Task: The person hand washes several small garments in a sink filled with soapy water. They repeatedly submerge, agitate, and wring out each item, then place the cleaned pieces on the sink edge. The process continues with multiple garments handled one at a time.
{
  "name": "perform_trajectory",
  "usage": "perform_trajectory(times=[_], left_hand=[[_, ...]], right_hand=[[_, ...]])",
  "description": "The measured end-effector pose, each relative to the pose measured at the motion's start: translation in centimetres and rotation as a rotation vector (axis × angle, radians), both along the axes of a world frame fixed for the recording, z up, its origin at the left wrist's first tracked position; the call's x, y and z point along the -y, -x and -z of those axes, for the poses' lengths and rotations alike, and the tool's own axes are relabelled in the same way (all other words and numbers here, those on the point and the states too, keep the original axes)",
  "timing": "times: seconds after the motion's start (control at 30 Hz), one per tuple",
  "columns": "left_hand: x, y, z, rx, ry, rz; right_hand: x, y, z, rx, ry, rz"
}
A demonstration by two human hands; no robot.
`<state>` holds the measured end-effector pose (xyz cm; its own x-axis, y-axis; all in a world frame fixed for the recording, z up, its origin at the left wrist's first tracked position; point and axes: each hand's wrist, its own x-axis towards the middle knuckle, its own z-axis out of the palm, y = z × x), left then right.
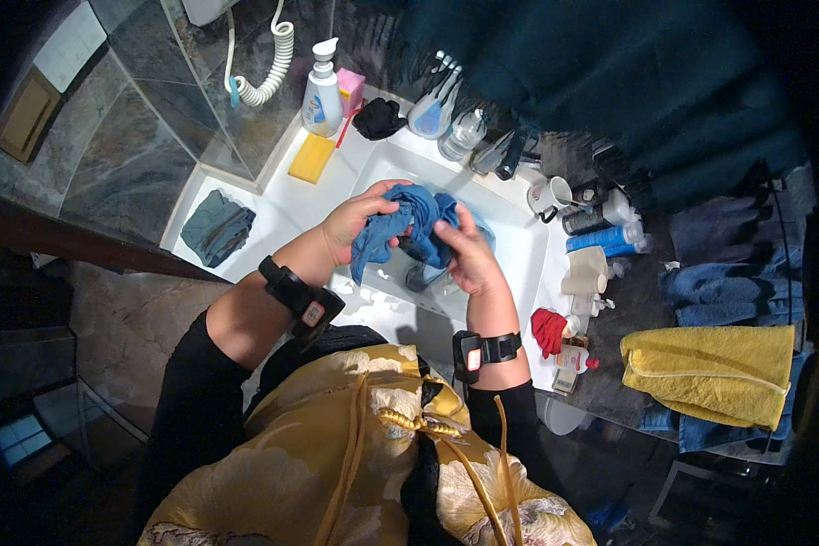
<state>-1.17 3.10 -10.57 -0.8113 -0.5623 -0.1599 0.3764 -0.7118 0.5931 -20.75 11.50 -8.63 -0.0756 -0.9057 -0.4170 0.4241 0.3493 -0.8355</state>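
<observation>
A wet-looking, bunched blue cloth (393, 226) is held up between my hands, above the white sink (519, 238). My left hand (353, 221) grips its left end, with the thumb on top and a flap hanging below the fingers. On the other side, my right hand (470, 250) is closed around the right part, thumb pressed on the folds. Under the cloth, something clear lies in the basin, partly hidden; I cannot make out whether it is a bowl or water. Both wrists wear black bands with small boxes.
Along the rim stand a white pump bottle (322, 96), a yellow sponge (311, 158), a black cloth (379, 118), a white mug (548, 196) and several bottles. A folded dark green cloth (217, 227) lies left. A red cloth (547, 331) and hanging yellow towel (710, 373) are right.
</observation>
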Motion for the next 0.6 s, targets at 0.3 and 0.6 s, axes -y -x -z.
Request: perform_trajectory(times=[0.3, 0.6], left_hand=[[3.3, -4.2, -4.2, 0.892, 1.132, -0.141], [4.0, -4.3, -5.5, 0.601, 0.957, -0.289]], right_hand=[[-0.5, 5.9, -2.0, -0.065, 0.35, 0.347], [-0.6, 6.9, -4.4, -0.266, 0.495, 0.449]])
